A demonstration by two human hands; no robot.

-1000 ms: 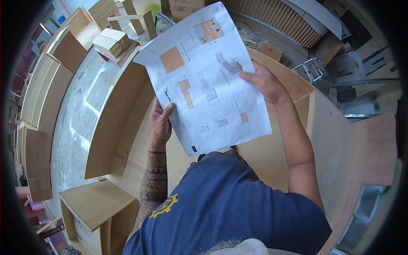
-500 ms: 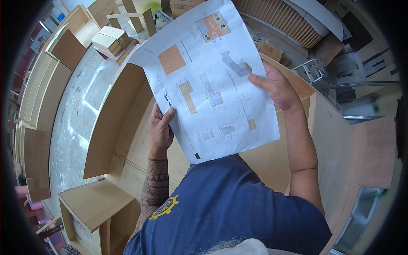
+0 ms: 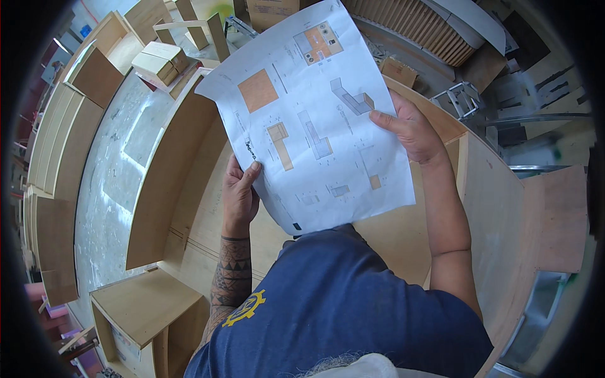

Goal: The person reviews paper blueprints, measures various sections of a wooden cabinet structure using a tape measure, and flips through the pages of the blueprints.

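Observation:
A large white drawing sheet (image 3: 309,126) is spread out in front of me, printed with plans and three-dimensional sketches of furniture. My left hand (image 3: 241,188) pinches its left edge, thumb on top and fingers behind the paper. At the upper right edge my right hand (image 3: 413,129) grips it the same way. The far left corner of the sheet curls a little. Below and around the paper lies a big plywood cabinet frame (image 3: 208,220), partly hidden by the sheet and my arms.
At the lower left stands an open plywood box unit (image 3: 148,302). Long wooden panels (image 3: 57,145) line the left side. Bundled boards (image 3: 161,63) rest at the upper left. A small metal step stool (image 3: 463,101) and a cardboard box (image 3: 398,72) stand beyond my right hand.
The sheet's lower edge has shifted slightly upward and its left corner has tipped a bit. Both hands keep their hold in nearly the same place.

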